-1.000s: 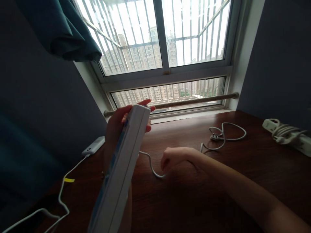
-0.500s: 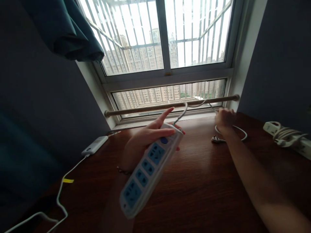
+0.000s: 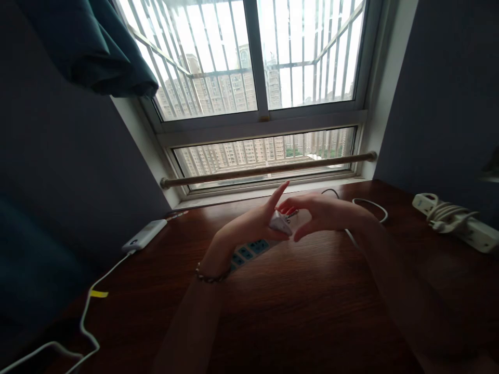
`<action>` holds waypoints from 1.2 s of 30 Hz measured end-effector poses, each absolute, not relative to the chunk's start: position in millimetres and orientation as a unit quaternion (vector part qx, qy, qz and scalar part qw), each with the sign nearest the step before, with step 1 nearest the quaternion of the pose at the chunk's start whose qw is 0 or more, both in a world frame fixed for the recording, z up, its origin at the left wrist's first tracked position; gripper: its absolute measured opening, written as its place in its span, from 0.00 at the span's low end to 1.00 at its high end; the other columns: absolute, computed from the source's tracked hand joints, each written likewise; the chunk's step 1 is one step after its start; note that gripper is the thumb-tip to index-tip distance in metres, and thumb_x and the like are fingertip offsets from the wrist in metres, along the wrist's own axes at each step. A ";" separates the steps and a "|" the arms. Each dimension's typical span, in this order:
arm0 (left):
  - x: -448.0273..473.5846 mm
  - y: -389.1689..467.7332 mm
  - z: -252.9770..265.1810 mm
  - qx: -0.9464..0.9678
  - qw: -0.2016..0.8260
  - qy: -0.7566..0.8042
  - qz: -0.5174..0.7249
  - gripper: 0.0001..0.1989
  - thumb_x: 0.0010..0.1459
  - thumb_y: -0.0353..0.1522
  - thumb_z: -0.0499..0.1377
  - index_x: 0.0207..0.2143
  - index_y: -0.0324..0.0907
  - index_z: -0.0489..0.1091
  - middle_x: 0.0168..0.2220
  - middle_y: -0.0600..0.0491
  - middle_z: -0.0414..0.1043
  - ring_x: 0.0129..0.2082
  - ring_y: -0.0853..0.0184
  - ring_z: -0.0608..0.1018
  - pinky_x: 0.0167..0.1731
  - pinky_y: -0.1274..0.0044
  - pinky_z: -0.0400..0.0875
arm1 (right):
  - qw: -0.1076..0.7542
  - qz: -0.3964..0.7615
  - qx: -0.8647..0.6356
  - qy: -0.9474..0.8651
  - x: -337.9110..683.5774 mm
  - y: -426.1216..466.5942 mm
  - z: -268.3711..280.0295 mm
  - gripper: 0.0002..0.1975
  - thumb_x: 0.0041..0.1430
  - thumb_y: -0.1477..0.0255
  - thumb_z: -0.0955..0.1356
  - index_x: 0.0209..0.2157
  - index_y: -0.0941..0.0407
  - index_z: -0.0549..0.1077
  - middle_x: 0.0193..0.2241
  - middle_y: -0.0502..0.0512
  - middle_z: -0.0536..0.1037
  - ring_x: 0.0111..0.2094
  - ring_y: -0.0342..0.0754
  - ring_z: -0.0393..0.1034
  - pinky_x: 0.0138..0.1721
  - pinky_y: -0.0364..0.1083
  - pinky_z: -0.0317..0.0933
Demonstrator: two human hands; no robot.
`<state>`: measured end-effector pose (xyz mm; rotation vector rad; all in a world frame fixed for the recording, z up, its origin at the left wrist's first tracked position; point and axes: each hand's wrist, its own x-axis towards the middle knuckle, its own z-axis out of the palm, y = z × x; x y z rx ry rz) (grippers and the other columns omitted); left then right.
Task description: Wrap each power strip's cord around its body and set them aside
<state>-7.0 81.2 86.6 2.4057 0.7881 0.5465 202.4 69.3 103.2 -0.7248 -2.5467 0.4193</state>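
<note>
No brand, label or readable writing is being shown on anything in view; a small yellow tag (image 3: 99, 294) is being carried on a white cable (image 3: 83, 324) at the left, but no print can be made out on it.

A white power strip (image 3: 249, 249) is being held just above the desk (image 3: 312, 311), near its middle and toward the window side. Its face is being shown as a row of light blue socket panels, most of it hidden under the left hand (image 3: 249, 226); its end is being shown as a white rounded corner between the two hands. The left hand is being wrapped around that end, thumb underneath, with the forefinger stretched straight out toward the window. A thin bracelet (image 3: 210, 278) is being worn at that wrist.

The right hand (image 3: 323, 213) is being brought against the same end of the strip, fingers curled and thumb pointing down; whether anything is being pinched there cannot be told. The strip's white cord (image 3: 370, 203) is being trailed behind the right hand across the desk in a loop.

A white power bank (image 3: 143, 235) is being kept at the left edge of the desk, joined to the tagged cable. A second power strip (image 3: 456, 223), with its cord bundled on top, is being left lying at the far right. A wooden rod (image 3: 268, 169) is being seen across the window sill.
</note>
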 end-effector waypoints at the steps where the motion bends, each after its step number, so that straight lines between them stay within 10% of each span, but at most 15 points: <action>1: -10.0 80.7 88.5 0.892 0.286 0.288 0.199 0.56 0.46 0.30 0.65 0.64 0.48 0.25 0.39 0.49 0.73 0.29 0.69 0.73 0.31 0.75 0.68 | 0.220 0.160 -0.264 -0.925 195.8 67.8 100.2 0.26 0.45 0.66 0.73 0.47 0.58 0.68 0.41 0.56 0.76 0.41 0.49 0.71 0.43 0.47 0.64; 20: -28.1 71.7 102.0 0.806 0.473 0.253 0.250 0.66 0.38 0.28 0.70 0.62 0.54 0.20 0.46 0.45 0.72 0.32 0.62 0.79 0.29 0.75 0.74 | 0.347 0.007 -0.197 -0.917 174.0 71.6 81.8 0.30 0.43 0.62 0.74 0.49 0.54 0.67 0.45 0.56 0.65 0.33 0.43 0.64 0.33 0.44 0.63; 27: -39.3 71.8 102.7 0.883 0.075 0.336 0.318 0.63 0.37 0.46 0.68 0.64 0.48 0.27 0.64 0.35 0.41 0.62 0.44 0.54 0.55 0.54 0.57 | 0.527 0.008 -0.327 -0.784 164.8 71.8 83.0 0.25 0.35 0.58 0.75 0.31 0.59 0.69 0.33 0.52 0.66 0.25 0.39 0.60 0.26 0.43 0.60; 36: 78.9 52.9 19.2 0.698 -0.230 0.500 0.458 0.47 0.52 0.41 0.59 0.62 0.23 0.36 0.62 0.24 0.41 0.64 0.43 0.41 0.59 0.49 0.44 | 0.692 0.059 -0.475 -0.540 157.0 79.0 76.0 0.23 0.34 0.60 0.74 0.28 0.56 0.61 0.28 0.50 0.67 0.27 0.44 0.62 0.26 0.44 0.60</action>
